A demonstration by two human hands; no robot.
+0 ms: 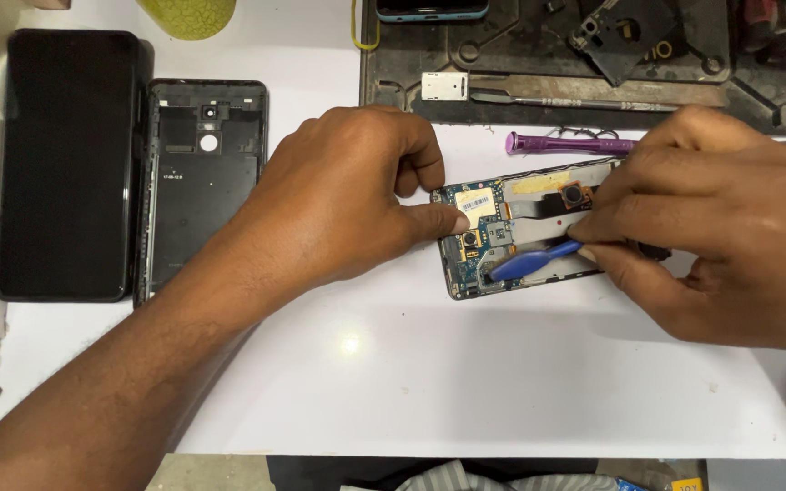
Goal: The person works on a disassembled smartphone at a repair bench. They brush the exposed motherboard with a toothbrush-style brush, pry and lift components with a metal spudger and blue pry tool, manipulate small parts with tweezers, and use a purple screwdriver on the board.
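overhead, white table (411,382), dark repair mat (539,55)

We see the opened phone (520,227) lying on the table (393,364) between our left hand (338,200) and right hand (711,218); a back cover (202,182) lies further left, a screwdriver (566,143) just behind

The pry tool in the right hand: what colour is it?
Blue; the pry tool shows best in the head view, held by the right hand.
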